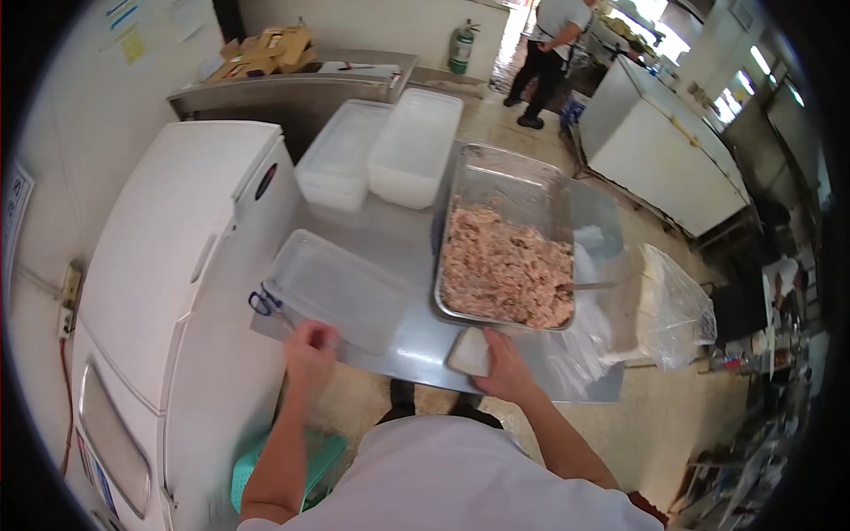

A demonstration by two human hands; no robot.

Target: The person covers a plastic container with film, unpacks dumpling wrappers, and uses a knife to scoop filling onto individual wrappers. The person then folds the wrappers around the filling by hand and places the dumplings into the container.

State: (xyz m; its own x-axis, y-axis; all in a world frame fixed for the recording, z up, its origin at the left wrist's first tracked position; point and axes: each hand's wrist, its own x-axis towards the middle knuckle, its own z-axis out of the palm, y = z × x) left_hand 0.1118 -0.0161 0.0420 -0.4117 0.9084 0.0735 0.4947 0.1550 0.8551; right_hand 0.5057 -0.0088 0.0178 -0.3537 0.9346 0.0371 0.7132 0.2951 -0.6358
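1. At the far left of the tabletop [425,358] we see blue-handled scissors [262,303] beside a flat tub [336,283].
2. Our left hand [311,354] is at the tabletop's near edge, close to the scissors and the tub. Its fingers look partly curled, but blur hides them, so we cannot tell whether it holds anything.
3. Behind the flat tub we have two stacks of tubs [414,146].
4. The pale square [470,352] is at the near edge, below the tray [511,173]. Our right hand [508,372] has its fingers closed on the square's right side.
5. The tray carries minced mix [505,270], with a handle [593,286] sticking out; a clear bag [686,310] lies further right.
6. We judge the step in hand to be handling the square; the next move calls for a light, even grip.
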